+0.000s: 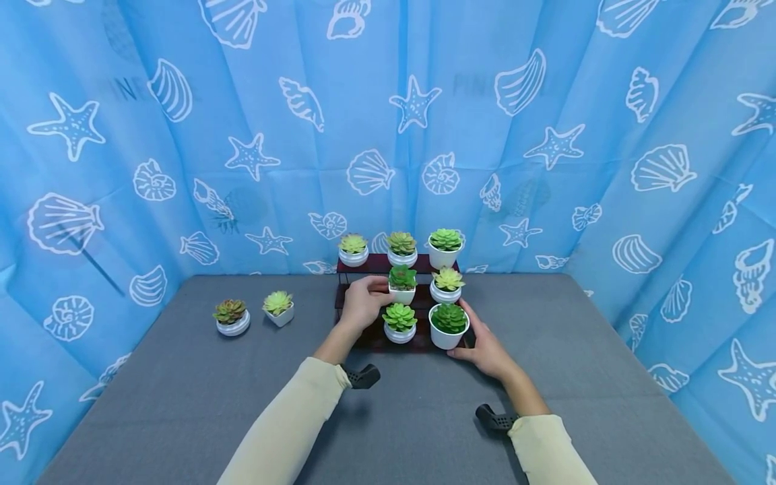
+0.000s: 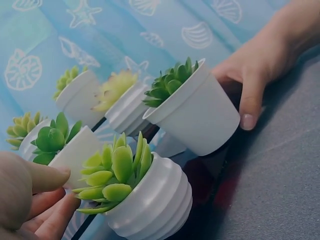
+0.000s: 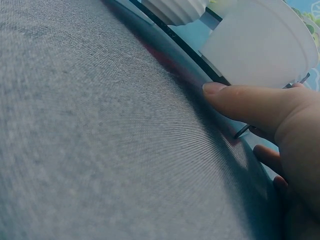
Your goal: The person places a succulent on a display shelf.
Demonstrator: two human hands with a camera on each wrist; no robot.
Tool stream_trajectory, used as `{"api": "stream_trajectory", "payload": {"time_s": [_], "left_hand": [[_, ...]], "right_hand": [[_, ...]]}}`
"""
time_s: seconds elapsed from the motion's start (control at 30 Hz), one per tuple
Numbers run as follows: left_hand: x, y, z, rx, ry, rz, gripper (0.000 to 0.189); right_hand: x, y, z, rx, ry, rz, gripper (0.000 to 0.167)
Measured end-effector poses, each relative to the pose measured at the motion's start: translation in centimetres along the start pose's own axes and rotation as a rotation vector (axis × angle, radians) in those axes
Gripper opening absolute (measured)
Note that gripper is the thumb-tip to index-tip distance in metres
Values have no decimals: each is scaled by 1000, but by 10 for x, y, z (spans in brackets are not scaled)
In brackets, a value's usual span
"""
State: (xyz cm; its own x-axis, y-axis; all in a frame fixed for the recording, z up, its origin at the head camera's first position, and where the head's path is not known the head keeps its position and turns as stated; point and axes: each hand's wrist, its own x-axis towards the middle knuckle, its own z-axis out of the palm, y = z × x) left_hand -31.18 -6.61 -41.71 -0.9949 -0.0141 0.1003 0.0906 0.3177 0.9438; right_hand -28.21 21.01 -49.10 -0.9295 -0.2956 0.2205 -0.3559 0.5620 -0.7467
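Observation:
A small three-tier dark red rack [image 1: 376,347] stands on the table with potted succulents on its steps. My left hand [image 1: 362,303] pinches a square white pot with a dark green succulent [image 1: 402,283] at the middle step, the thumb against its side. In front of that pot sits a ribbed white pot with a light green succulent [image 2: 150,200]. My right hand [image 1: 485,347] grips the rack's right end, thumb at the front edge beside a larger white pot with a green succulent [image 1: 448,323]; its other fingers are partly hidden behind the end.
Left of the rack, a reddish succulent in a ribbed pot [image 1: 232,320] and a pale green one in a square pot [image 1: 279,308] stand on the grey table [image 1: 424,431]. Three pots line the top step, including a round-leaved one [image 1: 445,248]. A blue shell-patterned curtain [image 1: 388,135] hangs behind.

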Motion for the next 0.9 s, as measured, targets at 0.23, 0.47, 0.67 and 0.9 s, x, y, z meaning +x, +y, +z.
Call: {"api": "stream_trajectory", "payload": {"time_s": [0.23,0.47,0.67,0.9], "left_hand": [[-2,-1,0,2,0,15,35],[-5,-5,-4,10,42,38,34],[-7,-9,-15,-4,92,102,32],[-14,-12,-30,-64,229,193,24]], "right_hand": [[0,1,0,29,6,-30,106],[0,2,1,10,2,-12,106],[0,0,0,11,8,-34,106],[1,2,0,22,0,-15,106]]}}
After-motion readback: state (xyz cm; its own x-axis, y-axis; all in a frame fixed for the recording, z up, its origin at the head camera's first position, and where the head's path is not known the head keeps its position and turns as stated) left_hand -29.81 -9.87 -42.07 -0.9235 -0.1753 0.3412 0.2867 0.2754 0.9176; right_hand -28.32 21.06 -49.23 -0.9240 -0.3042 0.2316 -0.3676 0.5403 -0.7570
